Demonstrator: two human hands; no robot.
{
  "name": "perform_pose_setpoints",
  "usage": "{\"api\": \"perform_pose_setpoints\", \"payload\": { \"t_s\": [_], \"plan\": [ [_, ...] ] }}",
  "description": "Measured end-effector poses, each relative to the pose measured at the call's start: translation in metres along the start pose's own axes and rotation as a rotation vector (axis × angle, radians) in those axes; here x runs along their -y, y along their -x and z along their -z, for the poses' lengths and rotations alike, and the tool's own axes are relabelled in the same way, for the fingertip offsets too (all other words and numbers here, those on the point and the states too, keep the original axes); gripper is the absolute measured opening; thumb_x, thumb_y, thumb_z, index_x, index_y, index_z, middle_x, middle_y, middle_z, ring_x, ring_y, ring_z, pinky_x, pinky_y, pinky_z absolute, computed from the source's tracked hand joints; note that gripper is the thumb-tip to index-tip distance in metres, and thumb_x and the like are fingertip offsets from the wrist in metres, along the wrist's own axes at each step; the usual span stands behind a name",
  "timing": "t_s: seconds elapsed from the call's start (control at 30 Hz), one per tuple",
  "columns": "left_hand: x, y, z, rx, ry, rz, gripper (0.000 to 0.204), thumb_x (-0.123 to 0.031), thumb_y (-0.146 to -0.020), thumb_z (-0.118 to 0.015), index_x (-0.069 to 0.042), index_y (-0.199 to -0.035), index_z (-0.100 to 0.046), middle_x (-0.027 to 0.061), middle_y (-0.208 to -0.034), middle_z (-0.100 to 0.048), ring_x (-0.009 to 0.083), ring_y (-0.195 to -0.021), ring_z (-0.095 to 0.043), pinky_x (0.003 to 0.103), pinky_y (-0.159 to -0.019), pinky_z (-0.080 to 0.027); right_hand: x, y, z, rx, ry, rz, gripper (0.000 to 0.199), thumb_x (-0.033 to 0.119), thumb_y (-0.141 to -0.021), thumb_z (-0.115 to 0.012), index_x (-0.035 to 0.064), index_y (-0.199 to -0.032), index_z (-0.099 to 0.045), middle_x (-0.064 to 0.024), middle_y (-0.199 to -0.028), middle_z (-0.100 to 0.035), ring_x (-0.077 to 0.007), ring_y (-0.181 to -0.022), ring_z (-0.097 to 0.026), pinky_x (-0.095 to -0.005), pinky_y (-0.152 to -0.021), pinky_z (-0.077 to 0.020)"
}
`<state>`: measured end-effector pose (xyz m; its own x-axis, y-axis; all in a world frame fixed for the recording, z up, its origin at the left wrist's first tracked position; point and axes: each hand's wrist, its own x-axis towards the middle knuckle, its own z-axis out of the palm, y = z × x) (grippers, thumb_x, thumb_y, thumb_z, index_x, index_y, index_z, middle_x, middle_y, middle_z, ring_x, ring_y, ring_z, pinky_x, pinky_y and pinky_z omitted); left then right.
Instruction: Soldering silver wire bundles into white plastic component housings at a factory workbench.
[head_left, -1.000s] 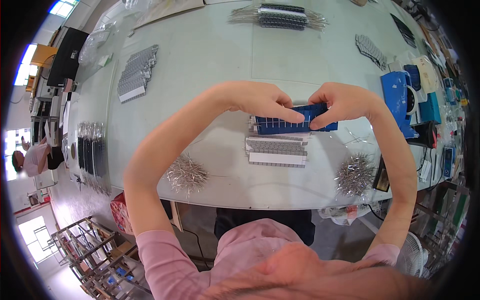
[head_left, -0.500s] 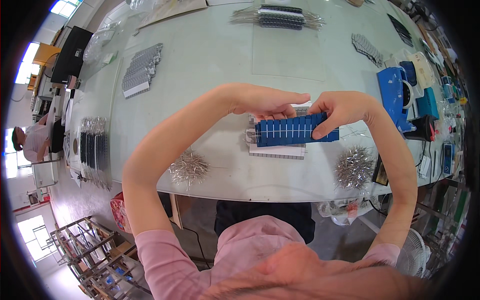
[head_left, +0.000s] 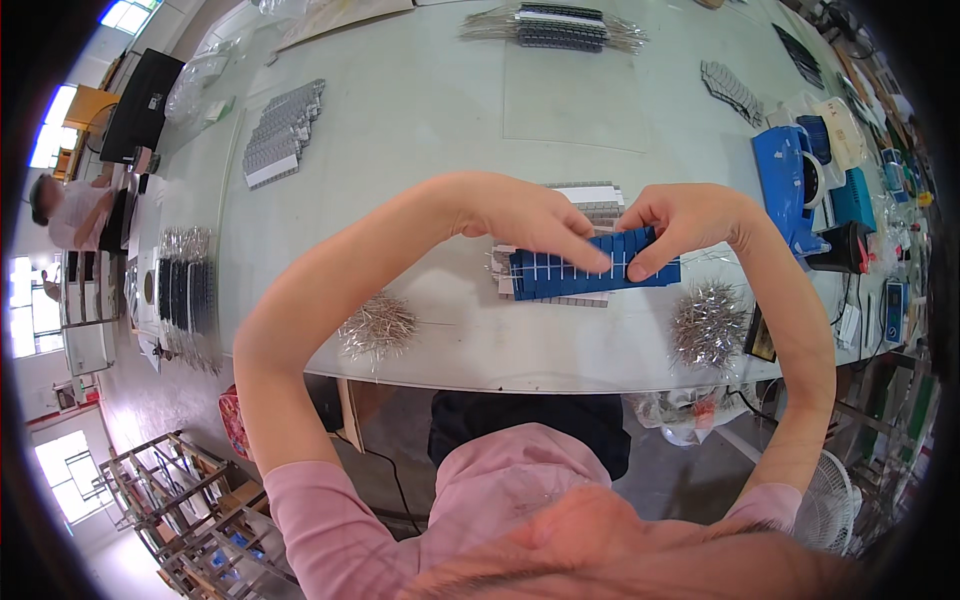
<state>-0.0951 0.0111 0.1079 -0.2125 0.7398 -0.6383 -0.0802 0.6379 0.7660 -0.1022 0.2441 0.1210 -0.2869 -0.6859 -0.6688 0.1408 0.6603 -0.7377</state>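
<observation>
A dark blue slotted strip, made of side-by-side segments with thin pale lines across its face, is held over the table. My right hand grips its right part, thumb on the face and fingers behind. My left hand has its thumb pressed on the strip near the middle; its other fingers are partly hidden behind. Beneath and beyond the strip lies a stack of grey-and-white segmented strips, mostly covered. Bundles of thin silvery wires lie on either side, a left bundle and a right bundle.
Grey strips lie far left, and dark strips with wire ends nearer left. Another wired bundle sits at the far edge. A blue device stands at the right. A person is in the left background.
My left thumb has come down from above the blue strip onto its face. My right hand keeps its grip. The person in the left background has shifted posture.
</observation>
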Motion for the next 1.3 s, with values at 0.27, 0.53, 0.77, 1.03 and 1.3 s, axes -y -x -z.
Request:
{"api": "perform_pose_setpoints", "payload": {
  "t_s": [0.27,0.53,0.77,1.03,1.3],
  "plan": [
    [0.003,0.010,-0.015,-0.097,-0.045,-0.058,0.038,-0.034,-0.090,-0.065,-0.001,-0.109,-0.064,0.0025,-0.090,-0.065,0.0111,-0.082,-0.055,0.027,-0.075,-0.045,0.009,0.003,-0.009,-0.055,0.102,0.012,0.029,0.026,-0.077,-0.081,0.0022,-0.090,-0.073,0.0042,-0.070,-0.063,-0.0044,-0.062,-0.051,-0.0224,-0.056,-0.0401],
    [0.010,0.017,-0.036,-0.231,-0.008,-0.242,0.037,-0.030,-0.084,-0.067,0.000,-0.106,-0.066,0.0090,-0.084,-0.067,0.0186,-0.075,-0.060,0.031,-0.070,-0.048,-0.009,0.006,-0.014,-0.046,-0.020,0.084,0.043,0.045,-0.086,-0.067,0.0031,-0.094,-0.072,0.0010,-0.078,-0.066,-0.0070,-0.069,-0.055,-0.0232,-0.064,-0.0440],
    [-0.002,0.046,-0.072,-0.352,-0.242,-0.298,0.032,-0.025,-0.084,-0.068,0.000,-0.104,-0.062,0.0167,-0.088,-0.067,0.0329,-0.079,-0.063,0.038,-0.071,-0.049,-0.053,-0.027,-0.035,0.273,-0.607,0.052,0.070,0.061,-0.099,-0.035,-0.0006,-0.115,-0.064,-0.0048,-0.101,-0.071,-0.0095,-0.088,-0.066,-0.0228,-0.074,-0.0525],
    [0.024,0.042,-0.127,-0.691,-0.840,-0.616,0.031,-0.020,-0.073,-0.075,-0.008,-0.095,-0.057,0.0043,-0.073,-0.056,0.0240,-0.073,-0.058,0.036,-0.065,-0.044,-0.070,-0.039,-0.110,0.692,-0.921,0.179,0.040,0.026,-0.100,-0.052,-0.0046,-0.125,-0.055,-0.0218,-0.114,-0.066,-0.0297,-0.106,-0.067,-0.0355,-0.089,-0.0556],
    [0.059,0.028,-0.146,-1.008,-1.302,-0.654,0.028,-0.016,-0.071,-0.071,-0.010,-0.098,-0.064,0.0006,-0.088,-0.059,0.0169,-0.078,-0.055,0.031,-0.071,-0.047,-0.075,-0.046,-0.122,0.344,-0.935,0.078,0.035,0.015,-0.092,-0.067,0.0046,-0.125,-0.059,0.0035,-0.108,-0.064,-0.0038,-0.091,-0.061,-0.0215,-0.078,-0.0495]
  ]
}}
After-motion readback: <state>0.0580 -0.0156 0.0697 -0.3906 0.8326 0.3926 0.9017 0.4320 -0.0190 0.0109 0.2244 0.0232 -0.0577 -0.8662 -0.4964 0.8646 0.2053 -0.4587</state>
